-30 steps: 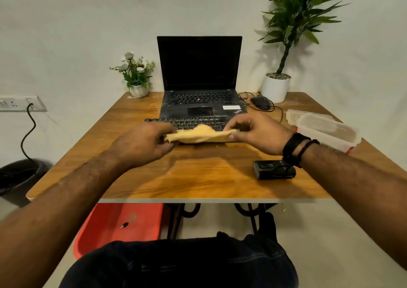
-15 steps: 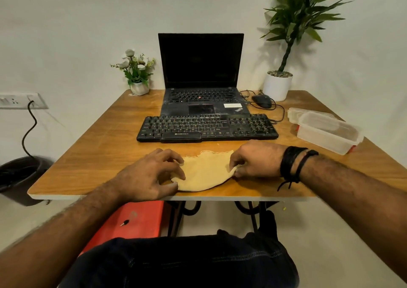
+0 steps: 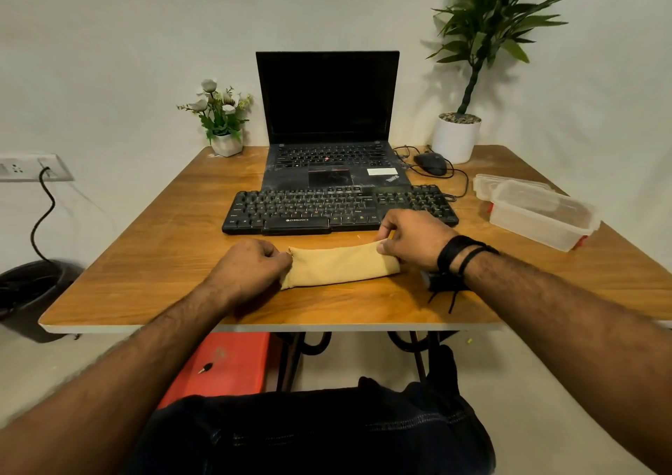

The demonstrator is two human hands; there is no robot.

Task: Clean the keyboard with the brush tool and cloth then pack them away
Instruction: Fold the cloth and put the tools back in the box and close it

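A tan cloth [image 3: 336,265] lies folded into a narrow strip on the wooden table [image 3: 152,256], just in front of the black keyboard [image 3: 312,211]. My left hand [image 3: 251,269] pinches the strip's left end. My right hand [image 3: 414,236] pinches its right end at the upper edge. A small black object [image 3: 442,282], perhaps the brush tool, lies mostly hidden under my right wrist. A clear plastic container [image 3: 542,213] stands open at the right, its lid [image 3: 489,182] behind it.
An open black laptop [image 3: 327,111] stands behind the keyboard, with a wired mouse [image 3: 431,164] to its right. A small flower pot [image 3: 225,142] and a tall potted plant [image 3: 456,138] occupy the back corners. A red bin [image 3: 225,362] sits under the table, a black bin [image 3: 29,293] at the left.
The cloth came down from over the keyboard onto the table and has been folded from a wide flat shape into a narrow strip. Both hands now hold its ends.
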